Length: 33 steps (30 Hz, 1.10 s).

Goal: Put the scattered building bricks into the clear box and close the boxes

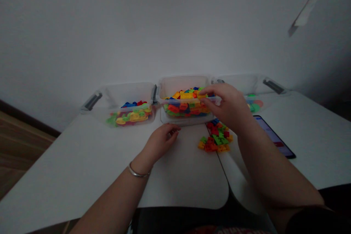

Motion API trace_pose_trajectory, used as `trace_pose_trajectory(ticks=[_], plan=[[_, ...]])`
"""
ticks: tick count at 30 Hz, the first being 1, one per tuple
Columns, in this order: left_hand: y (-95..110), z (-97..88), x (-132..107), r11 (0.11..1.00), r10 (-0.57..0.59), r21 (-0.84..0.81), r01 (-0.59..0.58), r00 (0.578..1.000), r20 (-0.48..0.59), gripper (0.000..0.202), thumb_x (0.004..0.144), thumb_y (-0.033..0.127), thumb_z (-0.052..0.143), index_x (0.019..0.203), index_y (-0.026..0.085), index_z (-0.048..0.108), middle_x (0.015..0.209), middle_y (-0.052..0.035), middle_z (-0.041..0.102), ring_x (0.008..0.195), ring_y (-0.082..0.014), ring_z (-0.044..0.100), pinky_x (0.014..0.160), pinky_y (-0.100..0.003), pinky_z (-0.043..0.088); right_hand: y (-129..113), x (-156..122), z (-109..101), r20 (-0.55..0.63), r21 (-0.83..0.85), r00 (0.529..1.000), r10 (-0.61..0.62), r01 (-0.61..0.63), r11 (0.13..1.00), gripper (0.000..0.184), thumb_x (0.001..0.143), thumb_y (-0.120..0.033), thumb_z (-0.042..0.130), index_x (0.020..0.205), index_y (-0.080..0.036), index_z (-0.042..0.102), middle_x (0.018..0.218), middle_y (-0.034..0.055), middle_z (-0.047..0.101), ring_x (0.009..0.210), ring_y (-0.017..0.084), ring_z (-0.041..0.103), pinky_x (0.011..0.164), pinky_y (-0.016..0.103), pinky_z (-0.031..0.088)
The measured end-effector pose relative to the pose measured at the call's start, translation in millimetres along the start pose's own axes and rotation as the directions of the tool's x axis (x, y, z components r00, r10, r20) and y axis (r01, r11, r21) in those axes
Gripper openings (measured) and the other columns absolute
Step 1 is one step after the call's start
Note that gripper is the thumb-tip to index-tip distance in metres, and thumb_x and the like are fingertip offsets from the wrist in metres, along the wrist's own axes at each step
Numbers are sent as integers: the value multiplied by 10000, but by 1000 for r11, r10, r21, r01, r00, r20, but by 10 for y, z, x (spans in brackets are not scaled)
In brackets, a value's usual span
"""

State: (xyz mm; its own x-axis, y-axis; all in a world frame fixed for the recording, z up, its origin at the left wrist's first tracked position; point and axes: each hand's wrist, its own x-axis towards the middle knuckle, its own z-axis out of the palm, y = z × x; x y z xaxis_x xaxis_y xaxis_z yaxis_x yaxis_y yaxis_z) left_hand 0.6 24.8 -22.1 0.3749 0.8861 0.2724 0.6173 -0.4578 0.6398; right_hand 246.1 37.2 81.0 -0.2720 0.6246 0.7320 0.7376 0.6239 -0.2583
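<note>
My right hand (226,104) reaches over the front wall of the middle clear plastic bin (186,119). Its thumb and fingers pinch a yellow plastic brick (202,96) above a heap of mixed-colour bricks (185,104). My left hand (161,140) rests on the white desk (186,179) just in front of that bin, its fingers loosely curled around nothing. A metal bangle (139,172) circles my left wrist. A loose pile of red, green and orange bricks (215,140) lies under my right hand.
A clear bin of flat coloured pieces (128,106) stands at the left, and another clear bin (252,87) stands partly behind my right hand. A smartphone (275,137) lies on the right desk. A seam divides the desks, and a white wall rises behind them.
</note>
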Motion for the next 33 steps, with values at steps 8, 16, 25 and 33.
trace_pose_trajectory(ticks=[8,16,25,33], plan=[[31,-22,10,1000,-1,4,1,1000,25,216,895,198,543,1034,183,708,964,-75,728,856,-199,678,768,-329,540,296,-10,312,-181,-21,970,163,-170,985,181,887,-272,569,940,-228,736,984,70,772,939,259,679,892,432,502],[14,1,15,1000,0,3,0,999,43,214,897,200,545,1042,192,703,967,-68,723,867,-193,678,790,-329,545,300,1,337,95,-270,978,186,-154,950,336,932,-280,461,718,-192,706,822,102,743,867,267,661,880,446,475],[62,35,35,994,92,49,-99,987,129,221,888,161,570,1064,195,699,1030,-86,701,959,-219,670,902,-389,549,270,0,243,176,-270,975,136,-85,959,381,966,-298,423,820,-191,759,990,105,759,1007,281,659,946,471,475],[259,184,32,957,250,89,-277,939,236,409,886,109,561,1280,204,622,1274,-120,641,1196,-250,599,1051,-447,494,256,-20,207,108,-186,978,180,-158,970,279,917,-305,496,1040,-142,687,1034,157,726,998,305,642,924,458,482]])
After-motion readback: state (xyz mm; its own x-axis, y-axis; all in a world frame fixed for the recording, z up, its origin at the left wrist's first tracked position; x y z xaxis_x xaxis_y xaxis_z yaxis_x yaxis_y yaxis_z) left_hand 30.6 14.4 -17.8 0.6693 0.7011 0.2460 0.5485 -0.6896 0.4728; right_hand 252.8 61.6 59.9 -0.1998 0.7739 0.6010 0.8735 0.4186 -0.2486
